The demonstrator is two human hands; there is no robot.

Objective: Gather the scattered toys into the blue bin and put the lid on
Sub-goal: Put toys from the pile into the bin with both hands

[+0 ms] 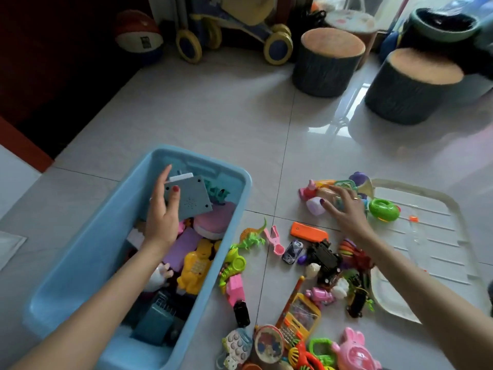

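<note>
Head view: left hand (162, 209) gripping grey box (190, 200) over bin (80, 252) – thumb across its face, fingers behind. Bin sitting on floor (213, 108) at left, already holding yellow toy (196, 268) and others. Right hand (344, 209) reaching over pile of toys (314, 198) at right – fingers spread, holding nothing. Lid (432, 236) lying flat beside it. More toys scattered between bin and lid, orange piece (309, 231) among them.

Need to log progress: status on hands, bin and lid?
Left hand holds grey speaker box over blue plastic bin. Right hand on toy pile. White lid on floor.
</note>
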